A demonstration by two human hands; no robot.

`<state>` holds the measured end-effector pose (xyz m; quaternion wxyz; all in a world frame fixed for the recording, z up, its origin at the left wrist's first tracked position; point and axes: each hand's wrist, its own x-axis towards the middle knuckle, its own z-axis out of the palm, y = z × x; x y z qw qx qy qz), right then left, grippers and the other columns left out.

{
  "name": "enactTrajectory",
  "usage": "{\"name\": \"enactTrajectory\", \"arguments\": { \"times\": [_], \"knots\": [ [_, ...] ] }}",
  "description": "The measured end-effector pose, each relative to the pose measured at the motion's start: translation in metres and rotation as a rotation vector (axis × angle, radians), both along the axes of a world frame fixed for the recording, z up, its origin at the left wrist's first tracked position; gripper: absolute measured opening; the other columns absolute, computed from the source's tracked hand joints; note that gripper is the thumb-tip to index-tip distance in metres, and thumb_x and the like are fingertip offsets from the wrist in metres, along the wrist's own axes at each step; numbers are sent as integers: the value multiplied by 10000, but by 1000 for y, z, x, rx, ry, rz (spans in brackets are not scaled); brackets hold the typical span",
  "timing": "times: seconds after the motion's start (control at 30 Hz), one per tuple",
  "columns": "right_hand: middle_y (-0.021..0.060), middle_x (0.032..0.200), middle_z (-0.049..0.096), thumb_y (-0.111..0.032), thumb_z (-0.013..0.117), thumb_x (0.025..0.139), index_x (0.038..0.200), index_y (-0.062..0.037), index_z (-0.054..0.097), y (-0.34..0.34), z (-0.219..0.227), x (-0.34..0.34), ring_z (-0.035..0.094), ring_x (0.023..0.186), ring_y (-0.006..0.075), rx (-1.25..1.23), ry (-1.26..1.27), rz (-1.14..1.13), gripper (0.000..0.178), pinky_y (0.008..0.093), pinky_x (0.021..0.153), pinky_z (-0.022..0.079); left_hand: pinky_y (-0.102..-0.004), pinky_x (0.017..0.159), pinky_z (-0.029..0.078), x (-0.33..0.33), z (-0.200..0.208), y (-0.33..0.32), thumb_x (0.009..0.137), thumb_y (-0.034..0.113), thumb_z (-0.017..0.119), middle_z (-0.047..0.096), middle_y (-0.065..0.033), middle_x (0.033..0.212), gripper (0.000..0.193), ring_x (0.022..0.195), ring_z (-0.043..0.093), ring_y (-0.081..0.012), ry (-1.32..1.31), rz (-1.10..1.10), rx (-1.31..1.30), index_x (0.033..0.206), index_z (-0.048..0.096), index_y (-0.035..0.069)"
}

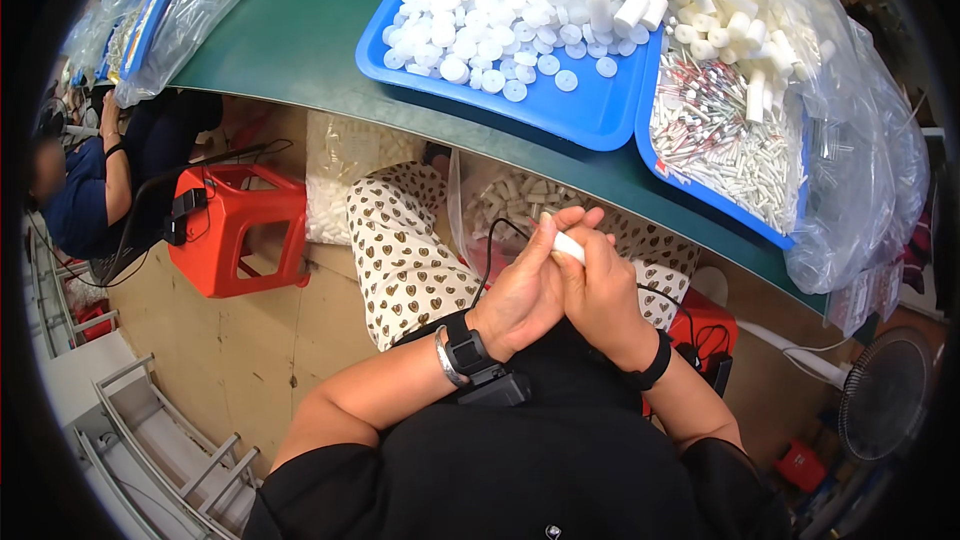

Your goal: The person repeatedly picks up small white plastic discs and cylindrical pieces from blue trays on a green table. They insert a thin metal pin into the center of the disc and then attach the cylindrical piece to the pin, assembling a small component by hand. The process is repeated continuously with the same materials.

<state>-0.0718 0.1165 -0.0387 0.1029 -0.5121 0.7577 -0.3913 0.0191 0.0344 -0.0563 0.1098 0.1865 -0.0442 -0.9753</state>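
A short white cylinder (569, 247) is held above my lap, in front of the table edge. My right hand (606, 292) closes round it, thumb and fingers along its sides. From the other side my left hand (528, 290) meets it, thumb raised at its upper end and fingers curled behind. Part of the cylinder is hidden by the fingers. Beyond my hands, a blue tray (590, 120) holds many white discs (470, 25) and a few white cylinders (631, 10). Beside it, a second blue tray (720, 202) carries small white pieces with red wires (715, 115).
The green table (280, 30) spans the far side. Clear plastic bags (870, 140) drape over its right end. A red stool (240, 230) stands at left, near a seated person (85, 185). At right is a fan (885, 395). Under the table sit bags of white pieces (350, 165).
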Motion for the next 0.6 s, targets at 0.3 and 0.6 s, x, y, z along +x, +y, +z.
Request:
{"name": "enactTrajectory", "arguments": {
  "times": [0.3, 0.6],
  "knots": [
    [176, 854, 667, -183, 553, 1003, 1063, -2, 548, -3, -6, 0, 655, 719, 349, 70, -277, -30, 190, 404, 606, 507, -412, 1102, 374, 3, -3, 3, 1041, 557, 233, 455, -96, 1432, 640, 1301, 459, -220, -187, -73, -330, 1479, 301, 95],
    [32, 728, 571, -411, 374, 1075, 1046, 14, 581, 4, -3, -31, 367, 472, 20, 281, -1634, 33, 474, 157, 430, 292, -317, 855, 473, 7, -1, -20, 1057, 536, 259, 529, -79, 1342, 670, 856, 565, -100, -152, -195, -301, 1517, 278, 50]
  ]
}}
